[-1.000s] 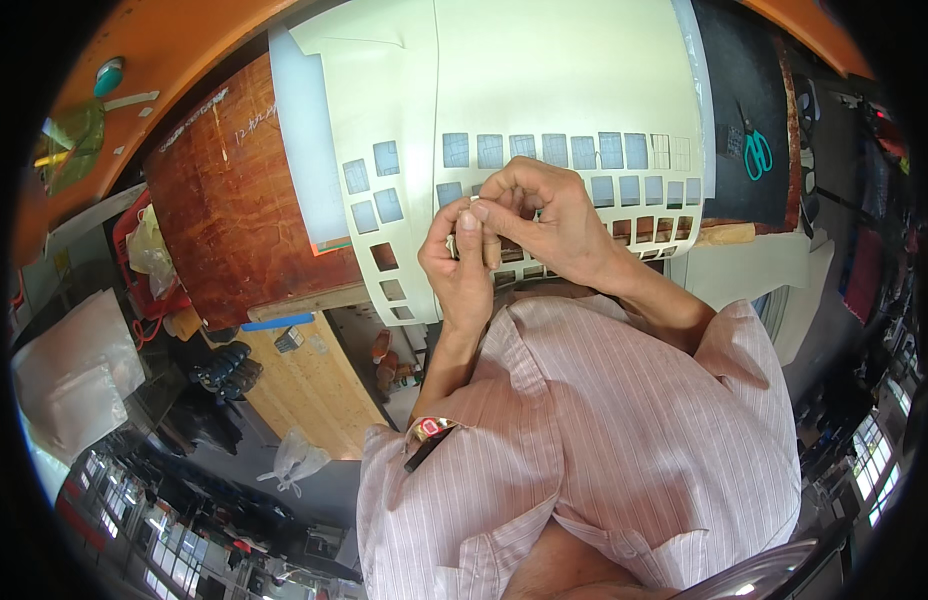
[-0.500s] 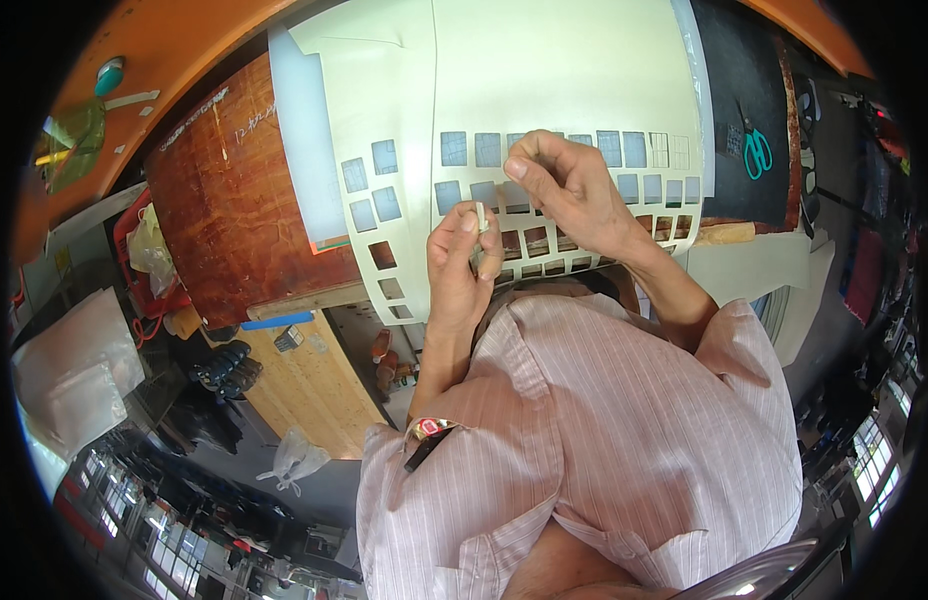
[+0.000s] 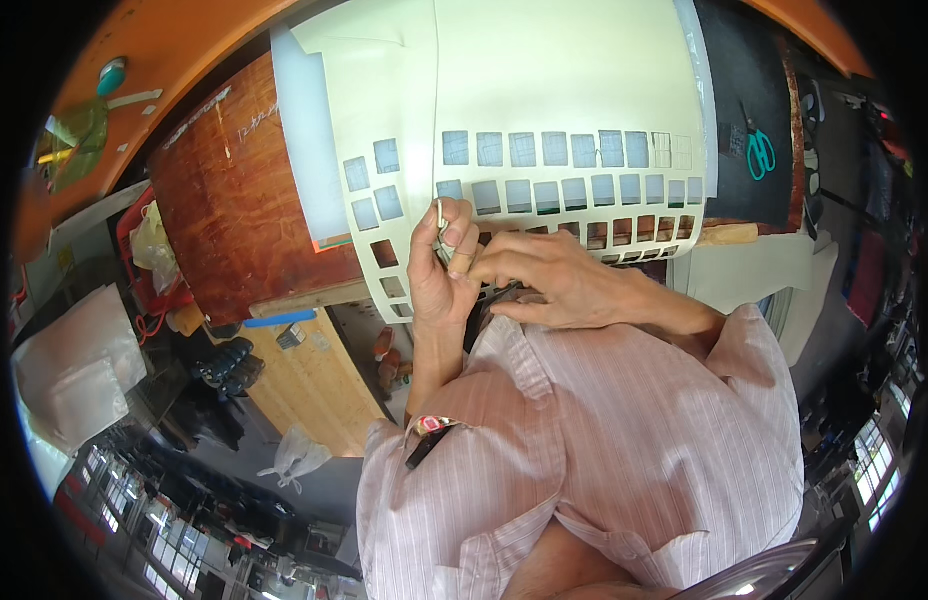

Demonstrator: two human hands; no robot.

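A pale cream sheet lies spread before me, with rows of rectangular cut-outs near its front edge. That edge curls down toward my body. Over its left part, my left hand is raised with curled fingers, pinching a small cream strip whose end stands up above the fingertips. My right hand is close beside it, back upward and fingers bent, reaching to the base of the left fingers. What its fingertips hold, if anything, is hidden. A dark narrow thing shows just under them.
Teal-handled scissors lie on a black mat at the right. A reddish-brown board is on the left, beyond a pale wooden panel. A white plastic bag is lower left. Bluish sheeting shows beneath the cream sheet.
My right hand has come down and left from above the cut-outs to beside my left hand. My left hand has shifted slightly left, still with the cream strip.
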